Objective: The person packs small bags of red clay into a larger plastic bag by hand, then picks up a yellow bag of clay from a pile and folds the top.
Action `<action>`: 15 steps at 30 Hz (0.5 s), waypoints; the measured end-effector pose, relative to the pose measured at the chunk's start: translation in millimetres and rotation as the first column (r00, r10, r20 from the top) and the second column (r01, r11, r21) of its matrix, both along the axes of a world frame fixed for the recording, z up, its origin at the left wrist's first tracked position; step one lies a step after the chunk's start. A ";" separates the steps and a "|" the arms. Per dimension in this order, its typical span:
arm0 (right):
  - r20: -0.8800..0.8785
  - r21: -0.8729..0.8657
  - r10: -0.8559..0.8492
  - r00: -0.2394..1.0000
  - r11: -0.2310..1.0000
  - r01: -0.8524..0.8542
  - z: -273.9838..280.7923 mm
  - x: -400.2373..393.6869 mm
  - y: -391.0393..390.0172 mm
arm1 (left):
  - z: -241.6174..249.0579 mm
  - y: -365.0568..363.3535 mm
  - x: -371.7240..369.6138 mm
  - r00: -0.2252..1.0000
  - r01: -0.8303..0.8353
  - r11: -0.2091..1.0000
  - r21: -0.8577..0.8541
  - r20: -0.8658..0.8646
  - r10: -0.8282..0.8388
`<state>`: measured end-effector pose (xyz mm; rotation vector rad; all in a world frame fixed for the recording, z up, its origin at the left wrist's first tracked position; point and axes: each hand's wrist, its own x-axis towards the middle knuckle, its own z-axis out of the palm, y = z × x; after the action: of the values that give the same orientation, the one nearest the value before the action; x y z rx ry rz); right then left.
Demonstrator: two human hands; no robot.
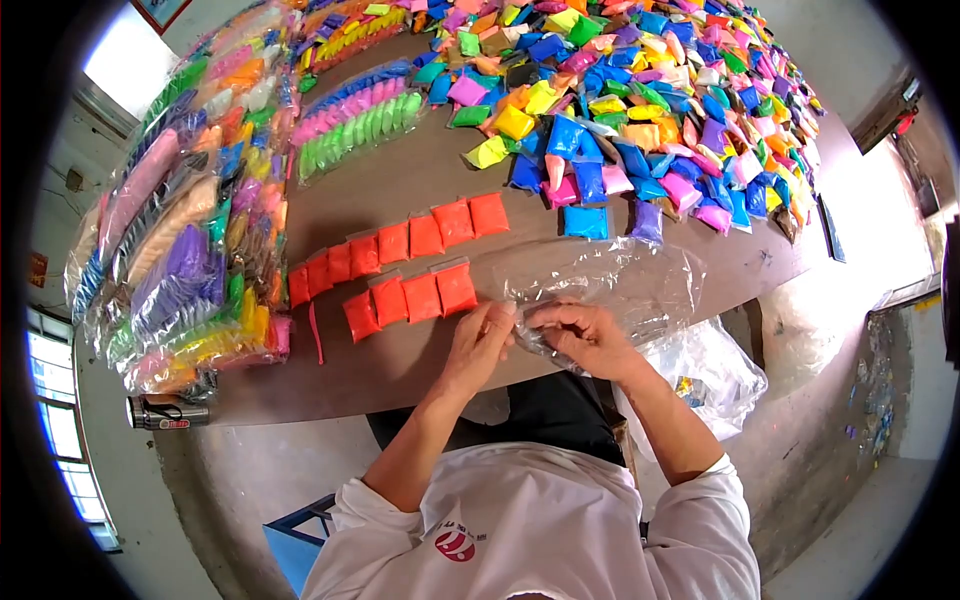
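Both of my hands are at the front edge of the table, closed on a clear plastic bag point(620, 280). My left hand point(484, 340) pinches the bag's left edge, with thumb and fingers together. Curled fingers of my right hand point(578, 332) grip the bag a little to the right, and the rest of the film spreads behind that hand. Left of the bag lie two rows of small red-orange packets: a back row point(394, 242) and a shorter front row point(422, 297). The front row's right end is close to my left hand.
A large heap of multicoloured packets point(640, 110) covers the back right. Filled clear bags point(180, 260) are stacked on the left, beside rows of green and pink packets point(360, 130). A steel flask point(168, 413) lies at the left edge; a white plastic bag point(715, 375) hangs at right.
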<state>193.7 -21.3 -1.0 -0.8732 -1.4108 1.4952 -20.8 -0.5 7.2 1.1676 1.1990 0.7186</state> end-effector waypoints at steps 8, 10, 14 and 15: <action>0.205 0.147 0.013 0.979 0.988 -0.044 9.9 -14.4 -2.8 | -20.5 -1.8 20.4 0.966 0.033 0.919 0.394 -0.249 0.072; 0.264 0.188 -0.018 0.964 0.982 -0.033 13.7 -22.1 -5.9 | -19.1 -2.3 18.5 0.988 0.005 0.953 0.301 -0.149 0.042; 0.371 0.086 -0.092 0.924 0.994 0.065 13.5 -31.7 -6.4 | -20.2 -0.9 7.0 0.999 -0.031 0.999 0.015 0.015 0.030; 0.270 0.002 -0.098 0.958 0.995 0.102 11.9 -32.9 -5.9 | -16.5 -0.3 2.2 0.999 -0.031 0.999 0.016 0.015 0.030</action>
<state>160.8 -27.3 10.9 -1.1737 -1.5287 1.3463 -18.6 -0.8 -9.3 1.1574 1.2025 0.7603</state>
